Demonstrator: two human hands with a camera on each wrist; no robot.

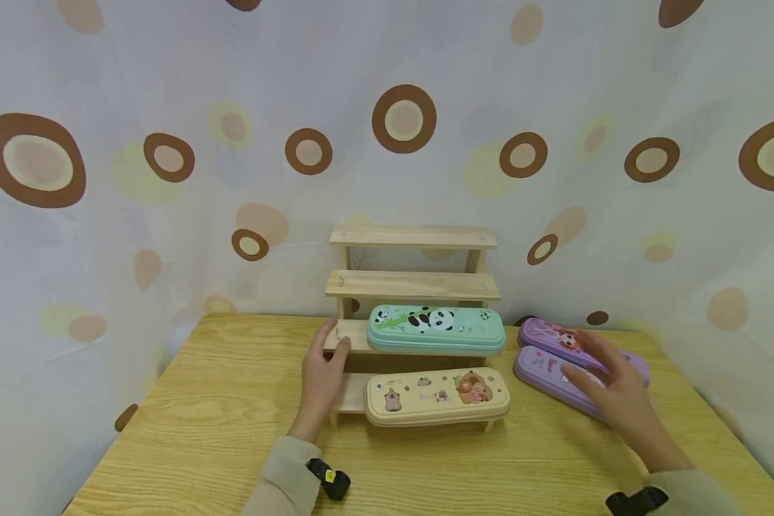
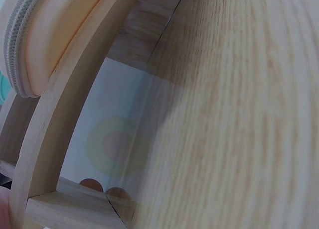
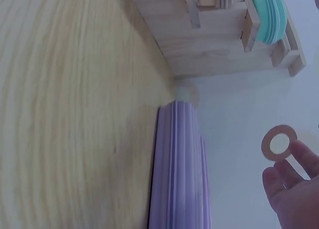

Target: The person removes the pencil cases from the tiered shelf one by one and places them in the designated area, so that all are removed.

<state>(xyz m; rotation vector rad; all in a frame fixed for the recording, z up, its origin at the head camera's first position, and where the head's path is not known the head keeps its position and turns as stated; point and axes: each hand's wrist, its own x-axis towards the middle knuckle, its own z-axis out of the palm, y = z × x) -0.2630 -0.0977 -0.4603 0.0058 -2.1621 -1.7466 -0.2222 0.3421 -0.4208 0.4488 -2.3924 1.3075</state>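
Note:
A small stepped wooden rack (image 1: 413, 284) stands on the table. My left hand (image 1: 322, 376) holds the left end of one of its lower boards, with thumb and fingers at that end. On that board lies a mint green pencil case (image 1: 464, 330) with pandas. A cream pencil case (image 1: 406, 412) with cartoon animals lies on the lowest board. My right hand (image 1: 619, 394) hovers over two purple pencil cases on the table, fingers spread and bent. The nearer one is a lilac pencil case (image 1: 548, 378); behind it is a violet pencil case (image 1: 535, 328). The right wrist view shows the fingers apart from the cases.
The wooden table (image 1: 200, 430) reaches back to a curtain (image 1: 361, 64) printed with brown and beige circles. The rack's top board (image 1: 413, 236) stands close to the curtain. Dark straps with small devices (image 1: 335, 486) are on both wrists.

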